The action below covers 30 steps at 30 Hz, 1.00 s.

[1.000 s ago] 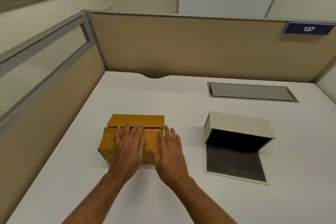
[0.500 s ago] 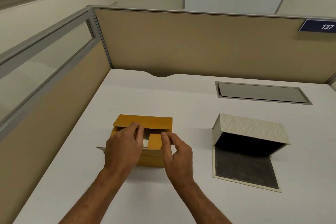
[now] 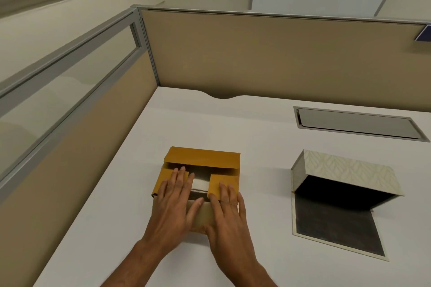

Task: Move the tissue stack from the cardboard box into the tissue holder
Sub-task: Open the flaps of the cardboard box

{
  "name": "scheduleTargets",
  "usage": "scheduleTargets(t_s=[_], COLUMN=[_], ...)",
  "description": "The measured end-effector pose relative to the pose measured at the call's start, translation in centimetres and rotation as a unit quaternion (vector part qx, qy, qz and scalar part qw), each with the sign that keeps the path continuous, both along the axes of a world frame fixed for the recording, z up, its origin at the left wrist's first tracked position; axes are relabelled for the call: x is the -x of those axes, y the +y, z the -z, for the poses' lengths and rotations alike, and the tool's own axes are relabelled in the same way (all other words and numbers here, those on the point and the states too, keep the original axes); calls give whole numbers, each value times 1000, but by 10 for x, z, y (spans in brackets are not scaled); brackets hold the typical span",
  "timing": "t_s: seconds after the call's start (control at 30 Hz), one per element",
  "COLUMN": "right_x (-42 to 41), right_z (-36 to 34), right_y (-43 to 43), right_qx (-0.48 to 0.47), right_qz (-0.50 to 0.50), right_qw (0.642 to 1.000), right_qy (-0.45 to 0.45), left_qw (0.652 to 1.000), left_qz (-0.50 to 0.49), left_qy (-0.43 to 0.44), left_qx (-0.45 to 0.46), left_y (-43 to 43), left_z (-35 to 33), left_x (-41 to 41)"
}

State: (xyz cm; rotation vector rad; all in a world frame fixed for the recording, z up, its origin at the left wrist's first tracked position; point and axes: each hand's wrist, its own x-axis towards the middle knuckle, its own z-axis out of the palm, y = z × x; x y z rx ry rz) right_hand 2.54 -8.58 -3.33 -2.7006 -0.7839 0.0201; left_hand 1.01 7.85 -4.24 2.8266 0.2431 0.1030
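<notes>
A yellow-brown cardboard box (image 3: 205, 158) sits on the white desk (image 3: 245, 128), its far flap folded back and its near flap laid down towards me. Through the gap between the two side flaps shows a pale tissue stack (image 3: 200, 184) inside. My left hand (image 3: 173, 207) lies flat on the left side flap, fingers spread. My right hand (image 3: 229, 219) lies flat on the right side flap and the near flap. To the right stands the patterned tissue holder (image 3: 349, 170), open, with a dark interior and a dark panel lying flat in front.
A grey cable hatch (image 3: 356, 123) is set into the desk behind the holder. Tan partition walls (image 3: 268, 58) close the desk at the back and on the left, the left one topped with glass. A bare strip of desk separates box and holder.
The box's near flap has been pulled open towards me and the tissue stack shows. Both hands went from pinching the flaps to lying flat on them. The view has shifted left.
</notes>
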Motion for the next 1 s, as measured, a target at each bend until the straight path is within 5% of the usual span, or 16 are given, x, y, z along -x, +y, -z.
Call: scheduleTargets(t_s=[0.23,0.67,1.0], right_x=[-16,-84,-121], right_z=[5,0,9], right_y=[18,53,62], right_qx=[-110,-93,50], right_qz=[30,65,69], right_qw=[993,993,996], right_qy=[35,-34,18], left_qw=[997,993,999], left_qz=[3,-7,-14], left_qy=[-49,-117,23], left_qx=[51,25,-30], left_y=[13,24,34], left_z=[5,-1,4], left_x=[-8,-67,-102])
